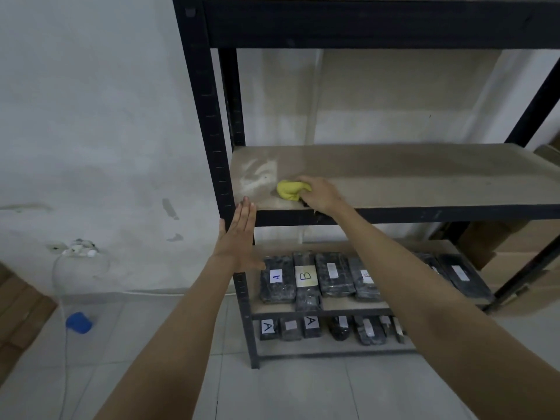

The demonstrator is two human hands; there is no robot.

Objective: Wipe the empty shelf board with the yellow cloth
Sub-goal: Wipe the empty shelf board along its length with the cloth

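Observation:
The empty shelf board (409, 174) is a dusty tan panel in a black metal rack, at mid height. A pale dust smear lies on its left end. My right hand (318, 194) grips the bunched yellow cloth (291, 190) and presses it on the board near the front left. My left hand (239, 234) is flat with straight fingers, held against the rack's front left post (212, 131), its fingertips at the board's front corner.
Two lower shelves hold several black wrapped packages (306, 277) with white labels marked A and B. Cardboard boxes (509, 253) stand at the right behind the rack. A blue cap (78, 322) and a white cable (62, 298) lie on the tiled floor at the left.

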